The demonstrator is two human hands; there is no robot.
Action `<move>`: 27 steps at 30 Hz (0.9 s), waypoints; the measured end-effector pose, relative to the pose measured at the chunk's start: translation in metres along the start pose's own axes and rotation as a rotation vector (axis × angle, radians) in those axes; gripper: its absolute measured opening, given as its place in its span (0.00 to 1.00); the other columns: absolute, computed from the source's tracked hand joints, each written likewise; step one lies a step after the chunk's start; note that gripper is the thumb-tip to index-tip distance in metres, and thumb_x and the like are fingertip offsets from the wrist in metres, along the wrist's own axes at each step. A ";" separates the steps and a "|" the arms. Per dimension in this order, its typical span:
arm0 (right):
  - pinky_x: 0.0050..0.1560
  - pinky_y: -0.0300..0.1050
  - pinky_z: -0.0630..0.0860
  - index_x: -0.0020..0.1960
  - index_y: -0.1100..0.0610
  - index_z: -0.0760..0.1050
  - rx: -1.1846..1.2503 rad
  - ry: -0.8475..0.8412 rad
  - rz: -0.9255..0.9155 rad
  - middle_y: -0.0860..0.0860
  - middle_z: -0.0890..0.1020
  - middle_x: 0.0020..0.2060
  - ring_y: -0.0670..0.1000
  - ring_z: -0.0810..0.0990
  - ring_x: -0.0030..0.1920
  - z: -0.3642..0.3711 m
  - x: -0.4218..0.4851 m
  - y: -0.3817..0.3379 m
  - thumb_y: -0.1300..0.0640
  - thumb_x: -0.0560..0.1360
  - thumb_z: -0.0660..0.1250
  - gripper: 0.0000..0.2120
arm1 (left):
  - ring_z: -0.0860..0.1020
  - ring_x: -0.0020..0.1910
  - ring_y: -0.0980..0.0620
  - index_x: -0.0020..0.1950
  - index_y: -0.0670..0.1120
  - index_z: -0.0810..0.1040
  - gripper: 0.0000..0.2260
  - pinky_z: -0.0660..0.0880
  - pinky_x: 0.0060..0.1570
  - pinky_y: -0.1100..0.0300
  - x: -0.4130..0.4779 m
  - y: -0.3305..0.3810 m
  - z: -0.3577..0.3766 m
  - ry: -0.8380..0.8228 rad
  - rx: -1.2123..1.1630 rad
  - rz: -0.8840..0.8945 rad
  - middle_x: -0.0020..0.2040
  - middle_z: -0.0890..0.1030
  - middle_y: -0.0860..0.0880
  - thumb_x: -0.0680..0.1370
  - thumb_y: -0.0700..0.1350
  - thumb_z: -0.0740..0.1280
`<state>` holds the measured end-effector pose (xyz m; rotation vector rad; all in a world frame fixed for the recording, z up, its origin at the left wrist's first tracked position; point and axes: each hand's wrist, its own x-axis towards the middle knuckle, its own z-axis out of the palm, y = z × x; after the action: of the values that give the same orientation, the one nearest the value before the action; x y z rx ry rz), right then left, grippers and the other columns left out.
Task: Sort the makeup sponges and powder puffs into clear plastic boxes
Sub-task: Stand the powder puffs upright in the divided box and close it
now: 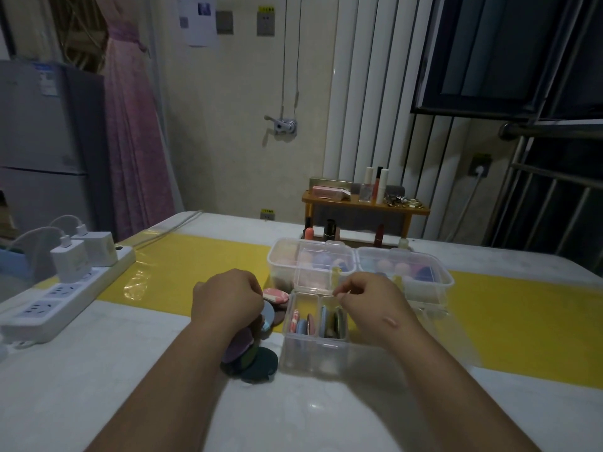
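Left hand (228, 301) curled round powder puffs (257, 367) piled under it, right hand (368, 301) pinched over divided clear box (313, 357), can't tell on what; risk: pile scatters if left tugs one.

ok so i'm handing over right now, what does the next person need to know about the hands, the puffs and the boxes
Left hand: curled down onto the loose puffs piled left of the small divided box; its grip is hidden.
Right hand: fingertips pinched at that box's far rim; what they hold is unclear.
Done: several puffs stand on edge in two of its compartments, and sponges sit in the two larger boxes behind it.
Left: the loose pile on the table needs sorting.
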<state>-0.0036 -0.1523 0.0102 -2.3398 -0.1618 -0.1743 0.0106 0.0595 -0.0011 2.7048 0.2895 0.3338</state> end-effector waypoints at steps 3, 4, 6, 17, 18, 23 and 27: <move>0.47 0.40 0.75 0.47 0.49 0.80 0.045 -0.002 -0.013 0.47 0.81 0.46 0.46 0.78 0.48 -0.004 0.000 0.000 0.59 0.80 0.64 0.08 | 0.77 0.49 0.50 0.46 0.55 0.81 0.11 0.69 0.56 0.53 0.001 -0.001 0.001 -0.031 -0.001 -0.003 0.45 0.82 0.53 0.71 0.41 0.64; 0.47 0.40 0.75 0.47 0.49 0.80 0.048 -0.014 -0.023 0.47 0.81 0.46 0.46 0.78 0.48 -0.006 -0.001 0.000 0.59 0.80 0.64 0.08 | 0.77 0.49 0.50 0.46 0.55 0.81 0.11 0.69 0.56 0.53 0.001 -0.001 0.001 -0.038 0.007 0.002 0.44 0.82 0.54 0.71 0.41 0.64; 0.48 0.40 0.76 0.47 0.48 0.80 0.025 -0.023 -0.057 0.46 0.81 0.45 0.45 0.78 0.48 -0.009 -0.001 0.001 0.59 0.80 0.64 0.08 | 0.77 0.49 0.50 0.45 0.55 0.81 0.11 0.67 0.54 0.53 0.001 -0.001 0.001 -0.042 0.035 0.017 0.43 0.81 0.54 0.70 0.41 0.64; 0.48 0.40 0.76 0.50 0.48 0.80 0.024 0.094 -0.139 0.42 0.80 0.43 0.44 0.78 0.46 -0.021 0.003 0.010 0.58 0.79 0.65 0.08 | 0.76 0.45 0.47 0.39 0.51 0.77 0.07 0.73 0.45 0.53 -0.001 0.000 0.000 0.052 -0.217 0.075 0.38 0.79 0.53 0.69 0.39 0.66; 0.49 0.41 0.77 0.50 0.49 0.81 0.031 0.110 -0.135 0.42 0.80 0.43 0.44 0.78 0.46 -0.021 0.003 0.011 0.58 0.79 0.65 0.07 | 0.76 0.43 0.46 0.38 0.50 0.77 0.06 0.74 0.42 0.53 -0.002 -0.001 0.000 0.059 -0.253 0.077 0.37 0.79 0.53 0.68 0.39 0.65; 0.48 0.42 0.78 0.50 0.49 0.81 0.064 0.154 -0.145 0.43 0.81 0.42 0.44 0.78 0.45 -0.020 0.005 0.014 0.58 0.79 0.65 0.07 | 0.76 0.38 0.46 0.38 0.48 0.76 0.07 0.75 0.35 0.49 -0.005 0.002 -0.002 0.134 -0.533 0.083 0.35 0.78 0.48 0.69 0.35 0.65; 0.42 0.38 0.74 0.47 0.48 0.80 0.112 0.163 -0.161 0.44 0.81 0.40 0.44 0.78 0.43 -0.019 0.004 0.013 0.59 0.79 0.65 0.08 | 0.72 0.35 0.52 0.40 0.45 0.74 0.07 0.65 0.30 0.60 -0.008 0.006 -0.005 0.233 -0.649 0.100 0.36 0.75 0.48 0.72 0.34 0.66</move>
<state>0.0014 -0.1752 0.0151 -2.1898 -0.2720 -0.4231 0.0022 0.0535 0.0040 2.0448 0.0847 0.6477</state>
